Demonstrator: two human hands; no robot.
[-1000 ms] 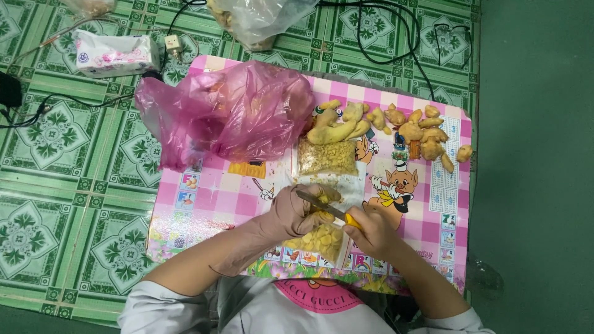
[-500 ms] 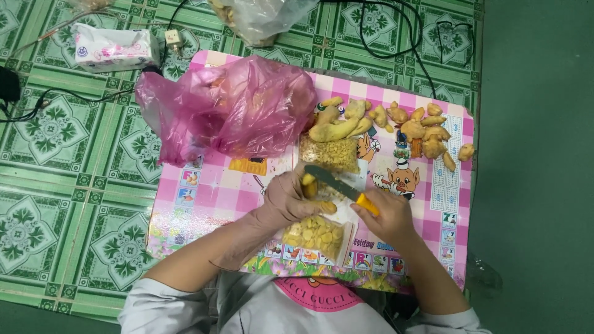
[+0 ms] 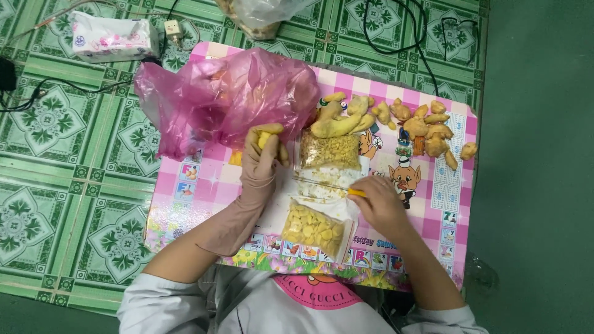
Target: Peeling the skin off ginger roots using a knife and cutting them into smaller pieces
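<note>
The left grip (image 3: 263, 158), in a beige glove, is pinching a yellow ginger piece (image 3: 265, 137) just beside the pink plastic bag (image 3: 223, 99). The right grip (image 3: 377, 201) is closed around a yellow-handled knife (image 3: 331, 185). Raw ginger roots (image 3: 396, 120) lie at 1 o'clock; a bag of peeled pieces (image 3: 312, 229) lies at 6 o'clock.

Your mat (image 3: 204, 204) lies on the tiled floor (image 3: 55, 204). On it: plastic bag (image 3: 223, 99) at far left; ginger roots (image 3: 396, 120) at far right; chopped ginger (image 3: 329, 150) between them; sliced ginger (image 3: 312, 229) nearest you. Off the mat, the tissue pack (image 3: 111, 38) lies far left.
</note>
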